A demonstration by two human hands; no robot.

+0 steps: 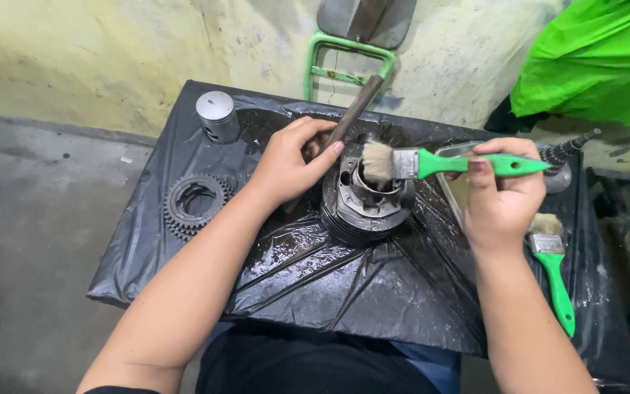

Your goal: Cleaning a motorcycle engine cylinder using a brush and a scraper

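Note:
A dark finned engine cylinder (364, 208) stands in the middle of a table covered with wet black plastic sheet (344, 292). My left hand (289, 164) rests against the cylinder's left top edge and grips a brown rod-like handle (356, 109) that slants up to the back. My right hand (501, 193) holds a green-handled paintbrush (461, 163) level, its pale bristles (377, 162) at the cylinder's bore opening.
A silver piston (216, 115) stands at the back left. A black toothed gear (192, 204) lies left of the cylinder. A second green brush (554, 273) lies at the right, by a metal tray (455, 182). A geared shaft (566, 155) sits far right. Green frame (344, 62) behind.

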